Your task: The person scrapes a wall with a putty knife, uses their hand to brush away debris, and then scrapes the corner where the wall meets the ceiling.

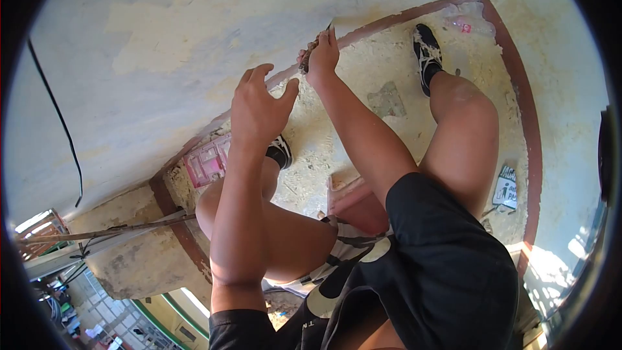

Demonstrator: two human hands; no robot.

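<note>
My right hand is closed round the handle of a tool, close to the wall. A thin dark part of the tool shows above my fingers; the rest of its shape is hard to make out. To the left, my left hand is raised in front of the wall with fingers and thumb apart and nothing between them. Light patches mark the wall's surface. The two hands are not touching each other.
A red container stands between my legs. A pink plastic piece lies by my left shoe. My right shoe rests on the debris-strewn floor. Clear plastic and a printed packet lie right. A black cable hangs left.
</note>
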